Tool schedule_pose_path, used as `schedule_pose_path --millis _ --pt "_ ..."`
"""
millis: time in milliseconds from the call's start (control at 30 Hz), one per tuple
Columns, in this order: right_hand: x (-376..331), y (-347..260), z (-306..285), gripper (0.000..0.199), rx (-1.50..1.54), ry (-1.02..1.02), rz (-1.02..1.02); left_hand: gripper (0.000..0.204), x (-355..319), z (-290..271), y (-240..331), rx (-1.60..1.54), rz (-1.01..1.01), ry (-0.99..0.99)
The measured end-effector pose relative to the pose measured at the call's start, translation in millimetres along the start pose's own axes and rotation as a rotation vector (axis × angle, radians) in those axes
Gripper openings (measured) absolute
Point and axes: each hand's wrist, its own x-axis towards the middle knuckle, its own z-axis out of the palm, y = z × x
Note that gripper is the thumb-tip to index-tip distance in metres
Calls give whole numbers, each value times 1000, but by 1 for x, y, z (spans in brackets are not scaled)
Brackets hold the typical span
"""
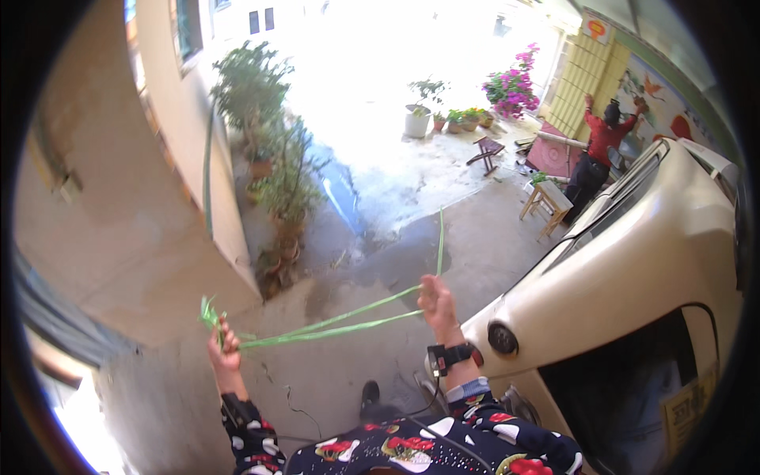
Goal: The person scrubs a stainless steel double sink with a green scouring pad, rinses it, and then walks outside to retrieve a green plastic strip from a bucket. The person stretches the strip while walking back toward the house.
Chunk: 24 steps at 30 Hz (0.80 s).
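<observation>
Long green leaf strips (332,325) stretch taut between my two hands, over a concrete yard. My left hand (224,349) is closed around one end, with short tips sticking up above the fist. My right hand (436,302) grips the strips farther along, and one strip rises upward from its fingers. A black watch sits on my right wrist. Both sleeves are dark with red and white flowers.
A cream car (633,293) fills the right side, close to my right arm. A beige wall (158,198) with potted plants (277,182) runs along the left. A person in red (598,150) works at the far wall, near wooden stools (546,202).
</observation>
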Motion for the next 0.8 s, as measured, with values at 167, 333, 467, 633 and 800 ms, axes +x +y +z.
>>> schedule_pose_path --millis 167,333,467,633,800 --pt "51 -11 10 22 -91 101 -101 27 58 25 9 -10 -14 -131" --pt "98 -27 2 25 101 15 -117 26 124 27 0 -67 -51 -142" --pt "124 -62 -22 25 264 190 -319 24 202 30 -10 -101 17 65" --pt "117 -121 -55 26 274 351 -523 20 301 51 -41 -127 -166 -144" --pt "123 -155 -66 30 294 428 -645 22 384 71 -65 -96 -238 -239"
